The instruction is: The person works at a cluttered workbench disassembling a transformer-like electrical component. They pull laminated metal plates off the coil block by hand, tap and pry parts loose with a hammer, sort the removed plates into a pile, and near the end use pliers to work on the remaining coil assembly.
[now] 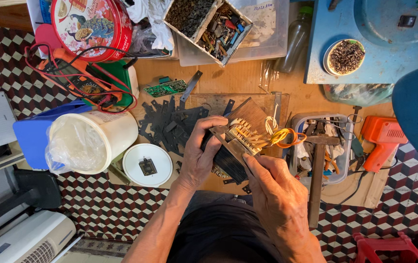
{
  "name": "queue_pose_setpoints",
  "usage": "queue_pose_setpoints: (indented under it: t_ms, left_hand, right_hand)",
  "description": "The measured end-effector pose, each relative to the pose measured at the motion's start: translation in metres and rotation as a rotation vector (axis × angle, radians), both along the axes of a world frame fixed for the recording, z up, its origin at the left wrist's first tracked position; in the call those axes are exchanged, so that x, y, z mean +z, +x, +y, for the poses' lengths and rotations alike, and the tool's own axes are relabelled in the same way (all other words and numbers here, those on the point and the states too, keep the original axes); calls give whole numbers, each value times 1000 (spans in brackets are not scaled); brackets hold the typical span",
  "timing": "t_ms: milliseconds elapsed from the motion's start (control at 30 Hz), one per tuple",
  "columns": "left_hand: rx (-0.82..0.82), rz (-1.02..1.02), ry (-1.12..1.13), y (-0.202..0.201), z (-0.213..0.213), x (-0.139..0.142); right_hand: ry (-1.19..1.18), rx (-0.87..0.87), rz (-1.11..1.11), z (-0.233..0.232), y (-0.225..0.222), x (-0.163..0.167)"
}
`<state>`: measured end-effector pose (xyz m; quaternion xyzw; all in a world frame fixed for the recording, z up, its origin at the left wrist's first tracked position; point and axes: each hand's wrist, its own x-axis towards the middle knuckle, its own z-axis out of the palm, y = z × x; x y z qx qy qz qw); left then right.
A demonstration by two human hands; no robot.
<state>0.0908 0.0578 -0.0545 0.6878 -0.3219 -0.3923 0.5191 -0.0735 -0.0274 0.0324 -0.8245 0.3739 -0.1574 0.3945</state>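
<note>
While the left hand (200, 155) clasps a small transformer (236, 146) from the side, fingers curled over its dark laminated core, the right hand (277, 195) pinches a thin metal strip at the core's near edge between thumb and forefinger. Yellow and orange wires (287, 138) loop off the transformer's pale terminal block, which is held above a scatter of dark metal laminations (167, 122) on the cardboard, with a white lid (147, 164) just left and a hammer (317, 170) right.
</note>
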Motion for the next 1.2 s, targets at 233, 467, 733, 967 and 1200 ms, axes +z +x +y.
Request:
queue_pose_setpoints:
  t_ms: [233, 467, 733, 967, 1200]
  left_hand:
    - [39, 23, 0, -2, -3, 5]
    - [39, -9, 47, -2, -4, 4]
    - [54, 24, 78, -4, 0, 1]
    - [66, 53, 63, -8, 1, -6]
    - [83, 84, 81, -9, 1, -4]
  right_hand:
    - [22, -24, -5, 0, 2, -1]
    - [31, -34, -1, 0, 2, 0]
    - [-29, 5, 15, 3, 4, 3]
    - [-105, 56, 14, 1, 5, 3]
    - [-114, 72, 42, 0, 3, 4]
